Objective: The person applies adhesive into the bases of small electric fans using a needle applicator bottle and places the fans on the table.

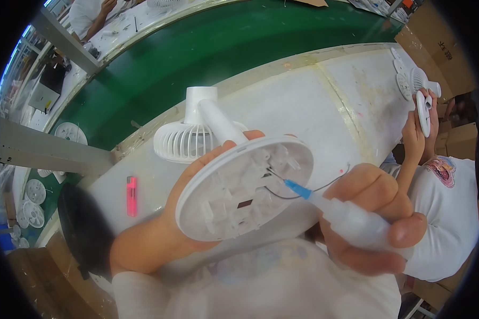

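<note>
My left hand point(181, 196) is wrapped round the round white base point(229, 186) of a small fan, its underside turned up towards me. From the base a white neck runs to the fan's caged head point(183, 142), which rests on the table. A thin dark wire loops out of the base towards my right hand point(370, 212). That hand is closed on a translucent squeeze bottle point(354, 220) with a blue needle tip point(298, 189). The needle points into the base's recessed inside, near the wire; whether it touches cannot be made out.
A pink lighter point(131, 196) lies on the white table point(282, 111). Beyond runs a green conveyor belt point(170, 69) with fan parts point(71, 133) at left. At right, a co-worker in a white shirt point(447, 212) holds another fan base point(423, 114). A metal post point(48, 149) stands left.
</note>
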Demonstrator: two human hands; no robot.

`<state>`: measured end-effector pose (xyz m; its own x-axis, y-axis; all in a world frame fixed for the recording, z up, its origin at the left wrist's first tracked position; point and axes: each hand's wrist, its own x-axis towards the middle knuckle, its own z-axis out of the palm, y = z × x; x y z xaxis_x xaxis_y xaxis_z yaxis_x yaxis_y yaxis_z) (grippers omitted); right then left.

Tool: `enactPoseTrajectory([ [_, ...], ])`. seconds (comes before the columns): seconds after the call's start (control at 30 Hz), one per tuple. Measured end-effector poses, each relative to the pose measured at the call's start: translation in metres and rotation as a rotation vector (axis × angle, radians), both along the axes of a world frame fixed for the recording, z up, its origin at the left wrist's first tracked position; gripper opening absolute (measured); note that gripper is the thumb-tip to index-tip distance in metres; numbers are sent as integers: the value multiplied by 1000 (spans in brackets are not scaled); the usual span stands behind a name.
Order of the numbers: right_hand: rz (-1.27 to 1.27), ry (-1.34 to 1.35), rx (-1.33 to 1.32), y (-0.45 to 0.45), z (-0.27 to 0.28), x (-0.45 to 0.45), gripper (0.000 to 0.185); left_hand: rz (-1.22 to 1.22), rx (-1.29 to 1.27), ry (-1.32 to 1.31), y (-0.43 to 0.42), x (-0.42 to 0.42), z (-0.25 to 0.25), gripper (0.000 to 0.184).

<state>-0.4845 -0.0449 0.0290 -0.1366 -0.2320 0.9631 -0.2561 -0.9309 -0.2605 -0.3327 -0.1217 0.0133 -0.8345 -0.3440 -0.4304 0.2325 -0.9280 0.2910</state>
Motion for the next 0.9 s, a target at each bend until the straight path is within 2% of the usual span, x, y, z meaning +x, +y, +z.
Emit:
enactPoseTrajectory([
  [0.2, -31, -58, -83, 4, 1, 0, 34, 0, -33, 101, 3, -3, 1, 31],
  [0.3, -72, -92, -171, 4, 2, 3, 35, 3, -196, 36, 5, -4, 0, 31],
  [0.33, -88, -110, -203, 3, 2, 3, 36, 27, -153, 41, 3, -6, 4, 31],
  [0.4, -95, -12, -228, 3, 4, -5, 36, 82, -71, 49, -1, -10, 14, 29],
  [0.5, -79, 74, -232, 4, 3, -16, 34, 63, -211, 21, -16, -18, 13, 26],
  [0.67, -25, 110, -53, 15, 6, -20, 31, 341, -482, -159, -85, -36, 2, 20],
  [0.77, -11, 135, 58, 17, 7, -27, 29, 486, -588, -461, -158, -31, -30, 21],
  [0.83, -73, 198, 50, 16, 14, -28, 33, 574, -549, -616, -198, -21, -61, 22],
  [0.87, -77, 182, 41, 16, 17, -28, 32, 683, -513, -516, -219, -12, -82, 26],
  [0.9, -83, 166, 35, 15, 17, -27, 32, 678, -527, -518, -222, -7, -83, 27],
])
